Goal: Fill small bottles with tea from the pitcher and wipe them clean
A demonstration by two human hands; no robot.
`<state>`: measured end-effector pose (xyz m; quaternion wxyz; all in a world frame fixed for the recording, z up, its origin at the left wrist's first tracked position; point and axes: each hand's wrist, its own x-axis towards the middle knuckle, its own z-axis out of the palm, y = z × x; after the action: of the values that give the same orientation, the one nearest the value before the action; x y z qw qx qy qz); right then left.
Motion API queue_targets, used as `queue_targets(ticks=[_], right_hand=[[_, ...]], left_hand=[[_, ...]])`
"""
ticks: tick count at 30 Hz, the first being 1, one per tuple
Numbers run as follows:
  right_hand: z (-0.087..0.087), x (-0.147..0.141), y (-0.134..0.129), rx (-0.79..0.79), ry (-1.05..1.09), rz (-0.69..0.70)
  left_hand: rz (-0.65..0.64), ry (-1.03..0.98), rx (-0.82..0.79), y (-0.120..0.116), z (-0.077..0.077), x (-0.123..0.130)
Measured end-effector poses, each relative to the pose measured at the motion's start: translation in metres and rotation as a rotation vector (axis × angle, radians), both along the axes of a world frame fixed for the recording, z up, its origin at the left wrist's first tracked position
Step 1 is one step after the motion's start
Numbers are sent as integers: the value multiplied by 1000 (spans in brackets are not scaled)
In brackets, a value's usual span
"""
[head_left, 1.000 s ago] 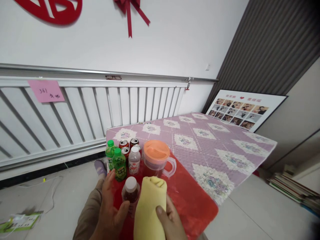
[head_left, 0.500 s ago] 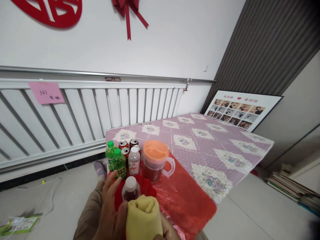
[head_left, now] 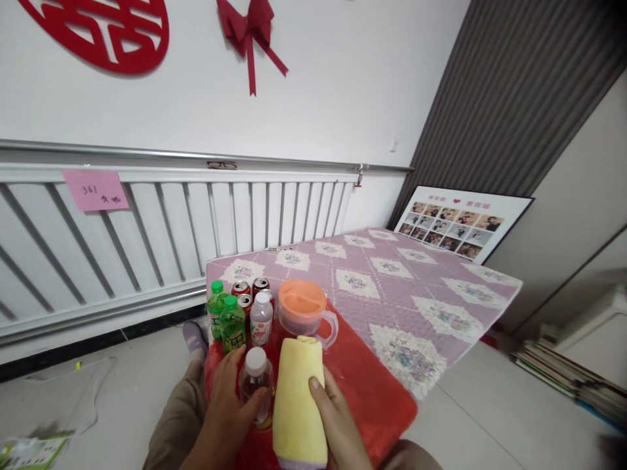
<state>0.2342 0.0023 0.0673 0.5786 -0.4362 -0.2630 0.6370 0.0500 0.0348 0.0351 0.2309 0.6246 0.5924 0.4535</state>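
In my right hand is a rolled yellow towel, held upright with the thumb on its near face. My left hand is around a clear plastic bottle with a white cap and dark liquid, its thumb across the front; the far fingertips are partly hidden. Behind stand two green-capped drink bottles, a white-capped patterned bottle and several opened drink cans. A clear pitcher with an orange lid stands just beyond the towel, which hides its lower part.
A red plastic sheet lies under the drinks, over a purple floral tablecloth. Behind the table is a white radiator with glasses on top. A photo board leans at the back right; stacked books lie on the floor.
The towel has gone from lying toward me to standing upright, slightly right, with my right hand now plainly visible on it. My left hand has moved from beside the towel onto the white-capped bottle.
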Motion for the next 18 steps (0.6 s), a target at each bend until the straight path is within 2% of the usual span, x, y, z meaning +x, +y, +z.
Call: queue_targets(ticks=[4,7,10,13,16,18], right_hand=[[-4,-4,20,84,50,102],[-11,-1,34,103,8,193],[-19,10,47,115,-145,304],[-26,24,58,163,-363,349],[-29,34,63,204,-538,334],[-30,38,61,203,-559,325]], left_hand=[[-85,-46,-20,0,7,7],[-110,-53,-42,1,12,8],[-84,-53,-78,4,10,4],[-84,-87,-158,7,4,-2],[-178,-157,-233,10,-1,-11],[-275,-167,-284,10,-1,-18]])
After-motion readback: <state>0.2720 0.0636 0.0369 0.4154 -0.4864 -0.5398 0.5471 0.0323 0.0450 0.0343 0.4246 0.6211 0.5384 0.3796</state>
